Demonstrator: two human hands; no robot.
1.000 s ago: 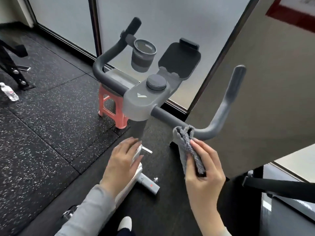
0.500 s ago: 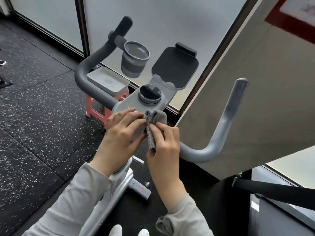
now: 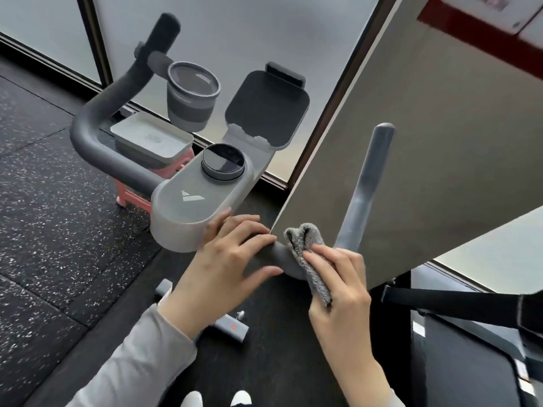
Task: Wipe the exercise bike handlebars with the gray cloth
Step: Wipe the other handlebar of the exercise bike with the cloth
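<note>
Right hand (image 3: 338,277) pinching folded gray cloth (image 3: 308,259), pressed on the handlebars (image 3: 364,183) at the right-side bend, just below the upright end. Left hand (image 3: 226,259) open, fingers spread, laid flat on the bar just beside the cloth, touching console housing (image 3: 188,207) edge.

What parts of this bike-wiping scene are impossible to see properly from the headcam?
- Right handlebar bend: head view, covered by the cloth and right hand.
- Bar section beside the console: hidden under the left hand.
- Bike frame and seat: mostly hidden by the arms or cut off at the bottom edge.
- Red sign: cut off at the top right, print blurred.
- Dial face: only glare, no reading visible.
</note>
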